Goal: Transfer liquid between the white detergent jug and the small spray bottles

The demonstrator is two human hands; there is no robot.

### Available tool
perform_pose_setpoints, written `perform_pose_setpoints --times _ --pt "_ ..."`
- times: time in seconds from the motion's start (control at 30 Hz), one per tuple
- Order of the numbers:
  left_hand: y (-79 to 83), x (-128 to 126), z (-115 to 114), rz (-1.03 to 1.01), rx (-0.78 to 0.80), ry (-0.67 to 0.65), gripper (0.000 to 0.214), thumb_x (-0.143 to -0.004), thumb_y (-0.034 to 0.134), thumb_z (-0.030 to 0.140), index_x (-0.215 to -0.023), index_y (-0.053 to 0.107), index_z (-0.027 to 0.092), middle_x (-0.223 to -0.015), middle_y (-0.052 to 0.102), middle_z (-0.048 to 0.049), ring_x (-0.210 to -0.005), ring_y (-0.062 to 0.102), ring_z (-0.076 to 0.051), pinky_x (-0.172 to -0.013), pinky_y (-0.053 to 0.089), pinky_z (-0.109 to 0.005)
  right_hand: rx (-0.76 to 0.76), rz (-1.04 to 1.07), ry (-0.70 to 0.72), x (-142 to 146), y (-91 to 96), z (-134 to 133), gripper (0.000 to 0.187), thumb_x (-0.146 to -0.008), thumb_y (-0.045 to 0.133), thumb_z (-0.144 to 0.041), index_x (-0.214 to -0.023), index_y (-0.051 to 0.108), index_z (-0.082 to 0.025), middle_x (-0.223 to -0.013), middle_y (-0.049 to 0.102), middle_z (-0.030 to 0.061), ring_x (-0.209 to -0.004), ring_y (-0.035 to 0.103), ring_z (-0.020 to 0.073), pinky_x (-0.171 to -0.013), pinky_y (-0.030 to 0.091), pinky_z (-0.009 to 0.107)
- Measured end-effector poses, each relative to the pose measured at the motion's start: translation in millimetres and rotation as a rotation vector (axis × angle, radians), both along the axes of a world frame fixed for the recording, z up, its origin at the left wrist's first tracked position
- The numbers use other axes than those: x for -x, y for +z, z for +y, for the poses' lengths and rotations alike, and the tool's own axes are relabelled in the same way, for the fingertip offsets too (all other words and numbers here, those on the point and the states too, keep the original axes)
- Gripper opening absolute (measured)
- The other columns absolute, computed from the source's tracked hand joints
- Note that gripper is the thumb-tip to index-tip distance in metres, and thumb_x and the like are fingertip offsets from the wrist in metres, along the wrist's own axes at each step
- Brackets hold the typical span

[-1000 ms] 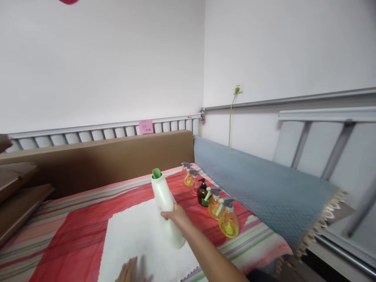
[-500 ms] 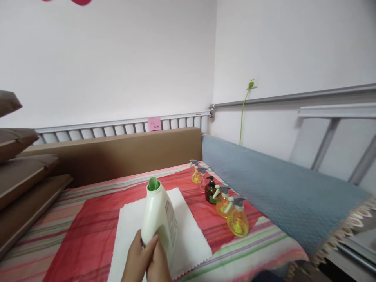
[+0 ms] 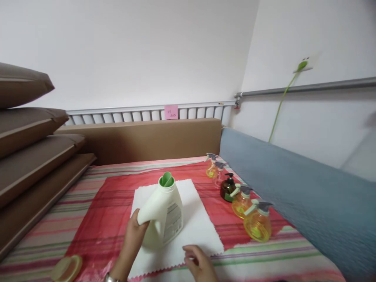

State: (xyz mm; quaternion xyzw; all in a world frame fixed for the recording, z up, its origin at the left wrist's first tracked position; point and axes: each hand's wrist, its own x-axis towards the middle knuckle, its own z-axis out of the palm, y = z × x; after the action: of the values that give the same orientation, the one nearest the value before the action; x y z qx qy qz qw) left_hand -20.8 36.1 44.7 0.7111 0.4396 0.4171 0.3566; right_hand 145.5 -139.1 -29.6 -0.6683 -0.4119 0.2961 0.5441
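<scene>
A white detergent jug [image 3: 158,211] with an uncapped green spout stands over the white cloth, its printed label facing right. My left hand [image 3: 136,227] is wrapped round the jug's handle on its left side. To the right of the jug, my right hand [image 3: 199,260] hovers low by the cloth's front edge, fingers curled loosely and apart, with nothing seen in it. The white cloth [image 3: 202,225] has zigzag edges and lies on the red striped bedspread. A pale yellow-green cap [image 3: 67,268] rests at the lower left.
Along the right stand yellow spray bottles [image 3: 258,225], a clear pinkish one [image 3: 218,178] and a dark pump bottle [image 3: 227,190]. Brown cushions [image 3: 38,147] are stacked at the left. A brown padded board [image 3: 158,141] closes the back, and a blue-covered bolster [image 3: 282,180] runs along the right.
My right hand has let go of the jug and moved right. My left hand now grips the handle, and the jug has turned. The view has shifted, bringing the cap into sight.
</scene>
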Motion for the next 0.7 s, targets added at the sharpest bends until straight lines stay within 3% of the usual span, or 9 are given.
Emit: perform_pose_setpoints --times 0.2,0.3,0.43,0.57,0.7 --pt "-2.0 6 -6 -0.051 0.127 -0.042 0.049 -0.061 0.067 0.038 -0.102 0.056 0.012 -0.095 0.068 -0.0105 -0.088 0.063 -0.028 -0.076 0.050 -0.035 0.030 0.101 -0.041 -30 0.1 -8 0.031 -0.071 0.058 -0.040 -0.091 0.067 -0.018 -0.098 0.071 0.0099 -0.094 0.063 0.0268 -0.085 0.048 0.037" --pt "-6.6 14 -7 -0.078 0.167 -0.048 0.063 -0.060 0.069 0.040 -0.114 0.051 0.012 -0.115 0.062 -0.0148 -0.103 0.060 -0.029 -0.085 0.048 -0.037 0.029 0.133 -0.056 -38 7.3 -9 0.033 -0.071 0.059 -0.042 -0.092 0.067 -0.018 -0.099 0.070 0.0100 -0.094 0.063 0.0264 -0.082 0.049 0.035" --pt "-4.8 33 -12 -0.049 0.186 -0.007 0.070 -0.059 0.068 0.047 -0.119 0.049 0.016 -0.122 0.059 -0.0152 -0.113 0.054 -0.032 -0.091 0.046 -0.043 0.022 0.170 -0.105 -48 14.4 -15 0.036 -0.070 0.059 -0.046 -0.092 0.066 -0.018 -0.093 0.071 0.0094 -0.088 0.065 0.0261 -0.074 0.051 0.034" --pt "1.1 56 -14 -0.120 0.240 0.081 0.060 -0.063 0.061 0.059 -0.107 0.057 0.018 -0.112 0.066 -0.0123 -0.107 0.059 -0.030 -0.089 0.047 -0.040 0.039 0.218 -0.186 -60 18.2 -26 0.046 -0.070 0.055 -0.057 -0.090 0.065 -0.017 -0.088 0.071 0.0103 -0.078 0.067 0.0241 -0.067 0.052 0.032" --pt "0.4 73 -8 -0.219 0.412 0.249 0.056 -0.062 0.052 0.070 -0.070 0.063 0.016 -0.066 0.070 -0.0073 -0.069 0.066 -0.027 -0.067 0.053 -0.037 0.087 0.251 -0.286 -72 19.2 -26 0.058 -0.069 0.046 -0.070 -0.077 0.065 -0.015 -0.075 0.071 0.0100 -0.060 0.067 0.0199 -0.053 0.050 0.027"
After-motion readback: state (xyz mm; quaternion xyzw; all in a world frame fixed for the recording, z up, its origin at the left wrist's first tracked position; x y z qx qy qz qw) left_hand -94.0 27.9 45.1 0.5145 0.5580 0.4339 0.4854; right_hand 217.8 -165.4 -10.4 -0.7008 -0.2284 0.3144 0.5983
